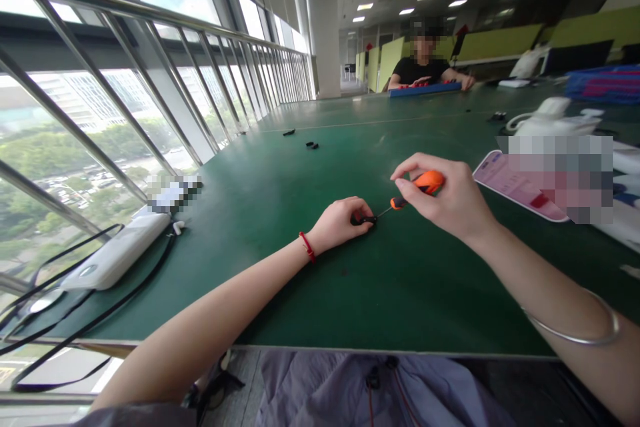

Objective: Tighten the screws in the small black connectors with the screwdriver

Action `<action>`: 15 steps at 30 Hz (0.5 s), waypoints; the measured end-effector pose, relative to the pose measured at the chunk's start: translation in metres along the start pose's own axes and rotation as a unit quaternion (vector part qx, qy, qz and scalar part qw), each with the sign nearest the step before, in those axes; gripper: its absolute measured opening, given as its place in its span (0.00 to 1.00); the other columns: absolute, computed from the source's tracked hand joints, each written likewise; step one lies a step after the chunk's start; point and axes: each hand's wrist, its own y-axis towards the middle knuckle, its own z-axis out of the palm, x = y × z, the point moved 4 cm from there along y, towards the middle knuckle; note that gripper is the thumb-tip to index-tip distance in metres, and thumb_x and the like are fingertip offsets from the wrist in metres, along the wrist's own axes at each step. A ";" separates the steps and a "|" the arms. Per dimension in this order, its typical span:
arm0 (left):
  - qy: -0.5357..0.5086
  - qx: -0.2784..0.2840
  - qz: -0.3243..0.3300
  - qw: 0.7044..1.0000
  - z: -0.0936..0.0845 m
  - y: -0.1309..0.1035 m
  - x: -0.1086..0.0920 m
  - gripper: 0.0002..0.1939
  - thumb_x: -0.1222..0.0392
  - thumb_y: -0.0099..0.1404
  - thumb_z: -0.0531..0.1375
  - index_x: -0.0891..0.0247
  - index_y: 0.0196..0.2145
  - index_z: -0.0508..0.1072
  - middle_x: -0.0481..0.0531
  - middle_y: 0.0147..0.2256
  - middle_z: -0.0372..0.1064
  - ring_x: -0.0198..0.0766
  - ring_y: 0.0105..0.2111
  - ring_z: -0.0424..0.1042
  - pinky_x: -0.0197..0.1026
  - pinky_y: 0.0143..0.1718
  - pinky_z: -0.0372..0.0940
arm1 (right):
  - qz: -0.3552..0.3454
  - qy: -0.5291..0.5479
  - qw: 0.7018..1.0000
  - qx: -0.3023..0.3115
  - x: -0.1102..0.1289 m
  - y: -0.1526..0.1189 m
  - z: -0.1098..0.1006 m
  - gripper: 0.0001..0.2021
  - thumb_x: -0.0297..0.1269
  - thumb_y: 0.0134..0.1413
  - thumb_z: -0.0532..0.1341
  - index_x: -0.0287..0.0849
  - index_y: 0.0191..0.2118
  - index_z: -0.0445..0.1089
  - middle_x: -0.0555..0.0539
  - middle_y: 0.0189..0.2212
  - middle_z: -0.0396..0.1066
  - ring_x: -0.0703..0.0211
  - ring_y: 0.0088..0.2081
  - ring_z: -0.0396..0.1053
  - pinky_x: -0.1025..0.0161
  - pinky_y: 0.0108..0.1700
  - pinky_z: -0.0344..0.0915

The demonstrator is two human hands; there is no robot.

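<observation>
Right now your left hand point(341, 221) rests on the green table point(280, 193), fingers curled down and pinching a small black part point(358, 219) against the mat. That part lies near the middle of the table in front of you, mostly hidden under your fingertips, so what kind of piece it is cannot be told; it may be a small clip or fitting. A red cord bracelet point(307, 246) circles your left wrist.

Your right hand point(447, 197) is closed around the orange handle of a small screwdriver point(417, 188), held just above the table and tilted down to the left. Its thin shaft runs to the black part, and the tip meets it right at your left fingertips. A silver bangle point(580, 327) sits on your right forearm.

To your left, close to the window rail, lies a white power bank point(117, 252) with black cables point(75, 320) trailing from it toward the table's edge. A few more small black parts point(312, 145) lie farther out on the mat, well apart from your hands. To your right lies a pink card point(515, 185). At the far end another person point(425, 67) in a black top sits with hands on a blue tray point(425, 88).
</observation>
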 end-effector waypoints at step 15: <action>-0.016 0.003 -0.005 1.000 0.002 0.000 0.003 0.07 0.64 0.54 0.59 0.64 0.33 0.72 0.49 0.32 0.71 0.34 0.31 0.69 0.35 0.33 0.65 | -0.002 0.020 1.000 0.022 -0.001 -0.001 -0.002 0.14 0.33 0.47 0.60 0.45 0.42 0.64 0.54 0.21 0.61 0.62 0.23 0.61 0.64 0.29 0.57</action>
